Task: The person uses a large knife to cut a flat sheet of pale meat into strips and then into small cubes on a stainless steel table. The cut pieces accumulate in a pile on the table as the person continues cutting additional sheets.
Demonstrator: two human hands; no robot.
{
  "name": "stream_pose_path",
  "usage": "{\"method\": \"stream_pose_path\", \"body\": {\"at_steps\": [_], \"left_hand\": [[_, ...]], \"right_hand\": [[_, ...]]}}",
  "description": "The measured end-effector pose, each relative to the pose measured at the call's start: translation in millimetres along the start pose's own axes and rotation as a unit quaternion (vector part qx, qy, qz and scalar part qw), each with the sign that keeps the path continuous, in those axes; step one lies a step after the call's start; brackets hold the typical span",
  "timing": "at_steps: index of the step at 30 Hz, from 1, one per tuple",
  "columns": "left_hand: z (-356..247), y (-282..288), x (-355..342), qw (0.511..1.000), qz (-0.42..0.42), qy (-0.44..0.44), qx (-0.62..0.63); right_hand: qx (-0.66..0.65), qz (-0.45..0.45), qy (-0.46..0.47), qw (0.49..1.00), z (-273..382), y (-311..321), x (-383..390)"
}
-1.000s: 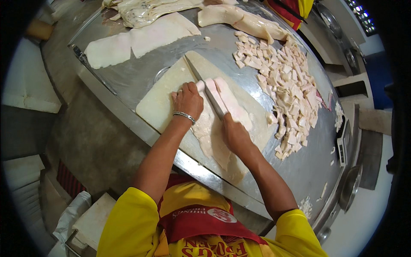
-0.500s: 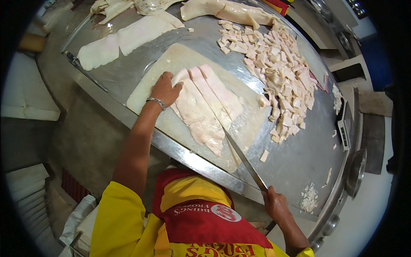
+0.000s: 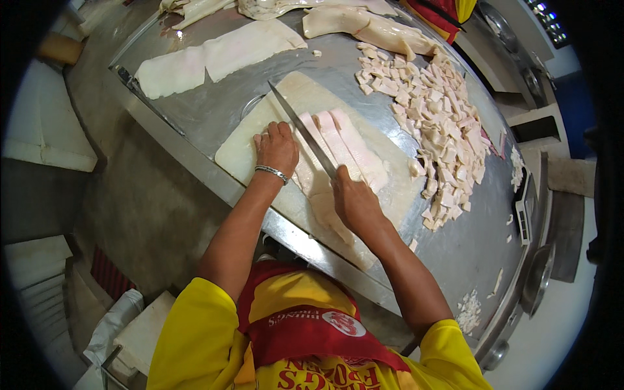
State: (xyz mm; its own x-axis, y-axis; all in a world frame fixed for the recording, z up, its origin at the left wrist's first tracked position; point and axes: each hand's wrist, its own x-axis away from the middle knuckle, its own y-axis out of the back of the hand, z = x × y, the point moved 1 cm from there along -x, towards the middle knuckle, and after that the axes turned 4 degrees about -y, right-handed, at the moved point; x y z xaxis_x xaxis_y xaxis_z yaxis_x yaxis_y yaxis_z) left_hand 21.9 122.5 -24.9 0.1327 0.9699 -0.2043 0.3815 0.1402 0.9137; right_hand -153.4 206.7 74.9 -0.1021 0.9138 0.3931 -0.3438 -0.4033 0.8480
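Knife (image 3: 300, 123) over the meat (image 3: 364, 156), centre board (image 3: 242, 151)!
Right hand (image 3: 356, 201) clenches the handle; left hand (image 3: 278, 153) curls at the meat's far-left edge, whether gripping, I can't tell.

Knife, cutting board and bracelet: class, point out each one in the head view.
Knife (image 3: 301, 128): head view, middle of the blade.
Cutting board (image 3: 237, 153): head view, bare surface near its left corner.
Bracelet (image 3: 272, 172): head view, middle of its visible band.
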Motion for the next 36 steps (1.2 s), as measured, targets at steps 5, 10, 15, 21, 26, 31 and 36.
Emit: {"method": "stream_pose_path", "body": {"at_steps": [5,10,15,21,26,31,36], "left_hand": [[-2,0,1,0.999,-0.024,-0.024,-0.017],[-2,-2,0,0.999,-0.035,-0.021,-0.036],[3,-10,-1,0.996,-0.061,-0.004,-0.057],[7,-16,-5,0.997,-0.045,0.01,-0.06],[15,-12,-6,0.999,-0.025,0.031,-0.026],[33,22,-5,0.988,0.103,-0.006,0.114],[-16,95,-20,0.907,0.301,-0.245,-0.165]], "right_hand": [[-0.011,-0.006,0.014,1.0,33,-10,-71],[-0.039,-0.019,0.01,0.999,26,-18,-62],[-0.023,0.014,-0.024,0.999,-29,-31,40],[0.018,0.095,-0.154,0.983,-108,-39,190],[0.04,0.11,-0.19,0.975,-146,-40,295],[0.001,0.017,-0.143,0.99,-154,-32,339],[-0.152,-0.119,-0.207,0.959,-147,-32,334]]}}
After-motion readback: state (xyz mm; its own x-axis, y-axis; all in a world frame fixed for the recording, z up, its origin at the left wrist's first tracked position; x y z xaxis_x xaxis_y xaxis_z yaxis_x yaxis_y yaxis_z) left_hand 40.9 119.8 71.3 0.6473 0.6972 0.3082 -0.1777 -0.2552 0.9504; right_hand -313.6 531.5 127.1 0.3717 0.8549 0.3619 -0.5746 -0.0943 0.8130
